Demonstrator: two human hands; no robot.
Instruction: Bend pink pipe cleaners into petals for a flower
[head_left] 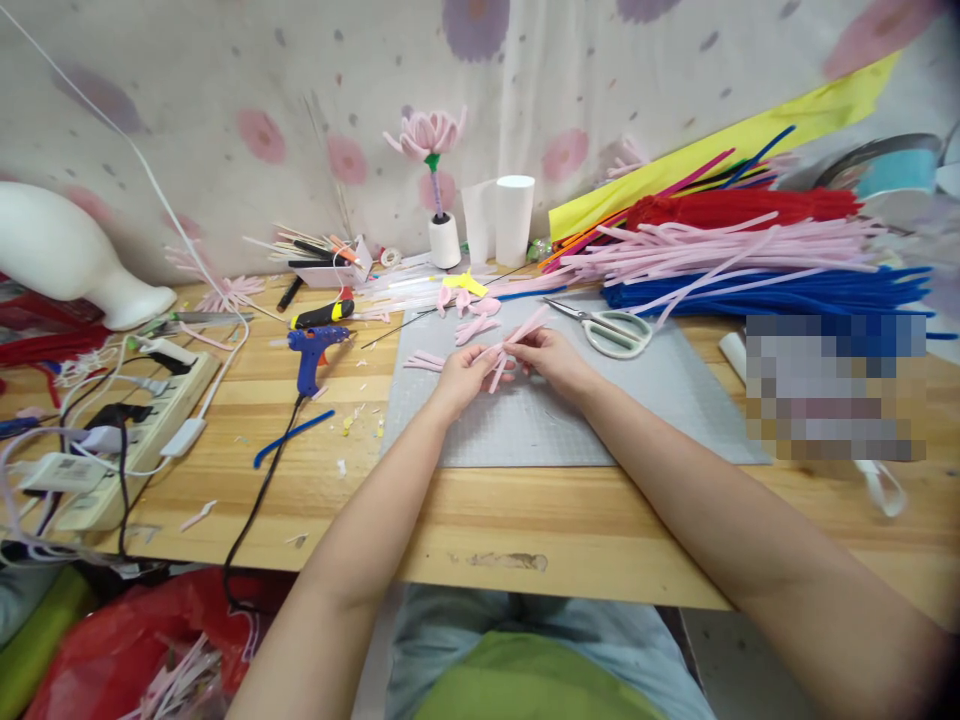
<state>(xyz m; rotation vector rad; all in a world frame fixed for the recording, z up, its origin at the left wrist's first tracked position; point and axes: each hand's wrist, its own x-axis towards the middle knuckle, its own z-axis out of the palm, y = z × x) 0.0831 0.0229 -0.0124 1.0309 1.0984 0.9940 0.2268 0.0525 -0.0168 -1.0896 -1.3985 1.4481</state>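
Observation:
Pale pink pipe cleaners are gripped between both hands above the grey cutting mat. My left hand is closed around their lower part. The fingers of my right hand pinch the same bundle from the other side; one end sticks up between the hands. Just left of my left hand lie short pink pipe cleaner pieces, and a further small bunch rests behind the hands. Scissors with pale handles lie on the mat beyond my right hand.
A blue glue gun and a power strip with tangled cords are on the left. Pink pipe cleaner bundles and blue ones lie at back right. A pink flower stands in a white pot at the back.

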